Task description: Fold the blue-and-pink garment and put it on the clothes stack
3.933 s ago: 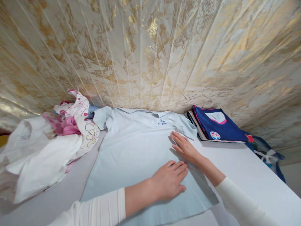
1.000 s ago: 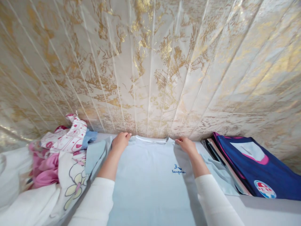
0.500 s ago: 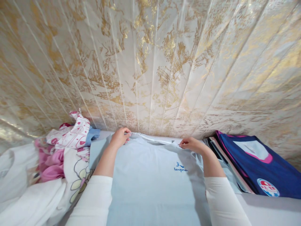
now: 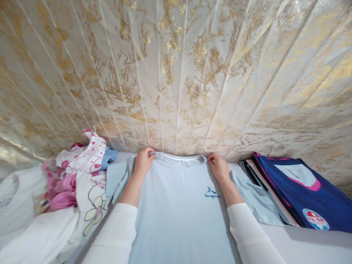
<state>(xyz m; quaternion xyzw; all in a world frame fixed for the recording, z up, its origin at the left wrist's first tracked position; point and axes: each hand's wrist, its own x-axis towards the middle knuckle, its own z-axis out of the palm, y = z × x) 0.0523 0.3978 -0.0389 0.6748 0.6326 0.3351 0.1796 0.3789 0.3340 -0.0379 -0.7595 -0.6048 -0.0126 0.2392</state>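
Observation:
A pale blue T-shirt (image 4: pixel 178 209) with a small dark blue chest logo lies flat on the white table, its white-edged collar against the wall. My left hand (image 4: pixel 143 161) is closed on the left shoulder by the collar. My right hand (image 4: pixel 218 167) is closed on the right shoulder at the collar's other end. Both of my arms, in white sleeves, reach forward over the shirt. The shirt's sleeves spread out to either side.
A heap of white, pink and patterned clothes (image 4: pixel 68 183) lies at the left. A stack of folded garments topped by a navy piece with a round badge (image 4: pixel 297 194) sits at the right. A gold-veined panelled wall (image 4: pixel 176 73) rises right behind the table (image 4: pixel 316 245).
Since half a second ago the collar edge, lifted off the table, has come back down and lies stretched flat at the wall. Earlier both hands lay flat low on the shirt.

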